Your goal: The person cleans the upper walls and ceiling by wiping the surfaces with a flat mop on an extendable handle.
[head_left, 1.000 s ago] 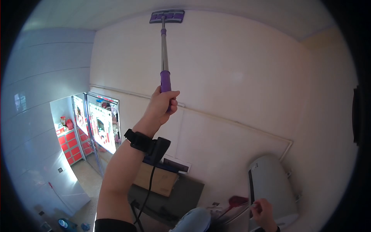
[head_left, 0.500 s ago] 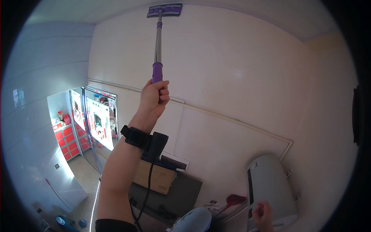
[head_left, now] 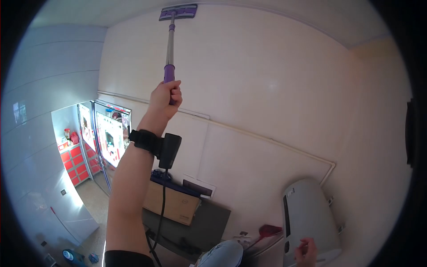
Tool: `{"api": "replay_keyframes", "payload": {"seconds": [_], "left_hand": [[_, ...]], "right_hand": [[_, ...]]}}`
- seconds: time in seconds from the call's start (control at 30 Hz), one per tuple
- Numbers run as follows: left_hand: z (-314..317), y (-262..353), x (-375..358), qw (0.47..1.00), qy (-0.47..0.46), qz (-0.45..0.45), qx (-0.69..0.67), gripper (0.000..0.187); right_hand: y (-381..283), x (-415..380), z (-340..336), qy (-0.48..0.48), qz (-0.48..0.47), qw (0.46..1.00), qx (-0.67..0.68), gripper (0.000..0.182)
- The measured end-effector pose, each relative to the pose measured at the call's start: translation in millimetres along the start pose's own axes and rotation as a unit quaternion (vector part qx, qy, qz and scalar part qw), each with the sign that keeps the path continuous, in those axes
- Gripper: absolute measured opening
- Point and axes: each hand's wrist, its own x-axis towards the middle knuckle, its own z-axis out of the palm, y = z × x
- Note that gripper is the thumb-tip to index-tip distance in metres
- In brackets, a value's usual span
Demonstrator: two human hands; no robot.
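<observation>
My left hand [head_left: 167, 96] is wrapped round the purple grip of a flat mop [head_left: 171, 49], with the arm stretched upward. The mop's metal pole runs up from the grip. Its rectangular purple and grey head [head_left: 178, 12] is at the top of the pale wall [head_left: 249, 66], right by the ceiling edge. A black strapped device [head_left: 155, 146] with a cable sits on my left forearm. Low on the right, my right hand [head_left: 307, 252] has loosely bent fingers with nothing visible in them. It overlaps the lower part of a grey rounded wall unit [head_left: 309, 213] in this view.
A pipe [head_left: 267, 139] crosses the wall and bends down toward the grey unit. Below stand a cardboard box [head_left: 173, 207] and a dark panel [head_left: 215, 222]. A red scoop-like thing [head_left: 270, 230] lies near my knee [head_left: 224, 254]. At left are a mirrored door [head_left: 109, 133] and red drawers [head_left: 75, 162].
My left hand and the mop have shifted left and slightly up in view, the head staying along the ceiling edge. My right hand has moved slightly down, its fingers looser.
</observation>
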Motion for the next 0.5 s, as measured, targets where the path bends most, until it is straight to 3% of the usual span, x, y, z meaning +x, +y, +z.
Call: {"api": "replay_keyframes", "payload": {"seconds": [0.27, 0.33, 0.5], "left_hand": [[-17, 3, 36, 1.0, -0.001, -0.01, 0.011, 0.022], [-11, 2, 38, 0.997, 0.005, 0.035, 0.062, 0.03], [-17, 3, 66, 0.978, 0.029, 0.052, 0.202, 0.037]], "right_hand": [[32, 2, -2, 0.02, -0.007, 1.0, -0.001, 0.027], [36, -3, 2, 0.013, 0.016, 1.0, -0.003, 0.027], [53, -14, 8, 0.022, 0.028, 0.999, 0.0, 0.027]]}}
